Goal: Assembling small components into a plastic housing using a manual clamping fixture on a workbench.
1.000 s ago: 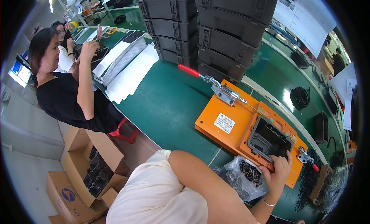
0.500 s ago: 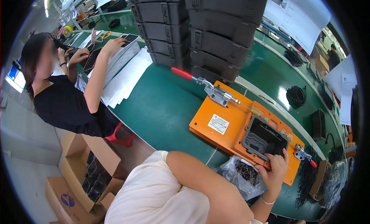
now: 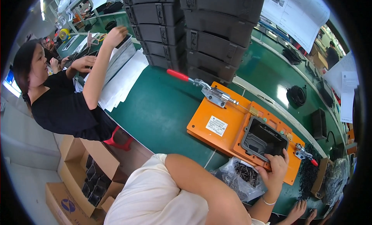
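Curled over the near right corner of a dark grey plastic box shell [image 3: 259, 134], my right hand [image 3: 276, 167] has its thumb outside the rim and fingertips at the box's edge. The shell sits open side up in a raised orange frame on an orange fixture plate [image 3: 199, 118]. A red-handled toggle clamp [image 3: 215, 96] is mounted at the plate's far left, another toggle clamp [image 3: 304, 153] at its right end. My bent left arm [image 3: 205, 182] crosses the lower middle; its hand does not show. Beside my right wrist lies a clear bag of small metal screws [image 3: 246, 174].
Tall stacks of black cases [image 3: 217, 39] stand beyond the fixture. On the left, a co-worker [image 3: 66, 101] handles things near white papers [image 3: 124, 79]. Another person's hands [image 3: 297, 211] rest at the lower right. Cardboard boxes [image 3: 89, 174] hold black parts on the floor.
My right hand keeps its place on the box shell. The left co-worker's far hand has risen, and another person's hands have come in at the lower right. The whole view has shifted slightly.
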The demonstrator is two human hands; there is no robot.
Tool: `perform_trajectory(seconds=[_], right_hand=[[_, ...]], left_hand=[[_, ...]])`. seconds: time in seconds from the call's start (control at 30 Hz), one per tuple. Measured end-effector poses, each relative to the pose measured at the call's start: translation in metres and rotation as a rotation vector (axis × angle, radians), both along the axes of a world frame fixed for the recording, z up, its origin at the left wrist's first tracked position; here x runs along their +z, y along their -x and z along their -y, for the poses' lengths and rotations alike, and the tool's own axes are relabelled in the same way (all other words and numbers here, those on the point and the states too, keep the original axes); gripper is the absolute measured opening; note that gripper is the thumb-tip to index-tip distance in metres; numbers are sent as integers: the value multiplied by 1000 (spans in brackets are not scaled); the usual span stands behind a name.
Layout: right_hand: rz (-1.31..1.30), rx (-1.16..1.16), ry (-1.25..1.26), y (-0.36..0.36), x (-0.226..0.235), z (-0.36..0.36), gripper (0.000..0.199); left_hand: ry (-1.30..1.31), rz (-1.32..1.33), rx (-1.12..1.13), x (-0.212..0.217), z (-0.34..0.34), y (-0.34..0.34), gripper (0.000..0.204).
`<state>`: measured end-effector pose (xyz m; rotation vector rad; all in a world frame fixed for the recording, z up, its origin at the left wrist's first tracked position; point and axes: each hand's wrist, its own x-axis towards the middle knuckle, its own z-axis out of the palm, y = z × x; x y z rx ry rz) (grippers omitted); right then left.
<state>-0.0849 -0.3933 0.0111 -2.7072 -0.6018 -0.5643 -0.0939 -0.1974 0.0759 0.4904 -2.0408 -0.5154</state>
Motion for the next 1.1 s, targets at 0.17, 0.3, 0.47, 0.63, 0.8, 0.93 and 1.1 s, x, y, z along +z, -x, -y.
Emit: perform_trajectory(seconds=[0.17, 0.3, 0.47, 0.63, 0.8, 0.93, 1.1], right_hand=[[6, -11, -2, 0, -2, 1, 47], [11, -5, -2, -1, -2, -1, 47], [12, -17, -2, 0, 0, 1, 47], [14, -15, -26, -1, 0, 1, 50], [7, -3, -21, -2, -2, 4, 45], [-14, -2, -11, 2, -1, 8, 42], [37, 37, -43, -5, -10, 10, 43]], left_hand=[[21, -44, -42, -4, 3, 3, 22], [35, -54, -20, -8, 2, 6, 24], [8, 63, 47, -2, 0, -3, 25], [-12, 24, 8, 3, 0, -8, 24], [-123, 66, -39, 1, -3, 2, 24], [-299, -27, -144, -2, -1, 6, 25], [-435, -143, -230, 13, -4, -1, 22]])
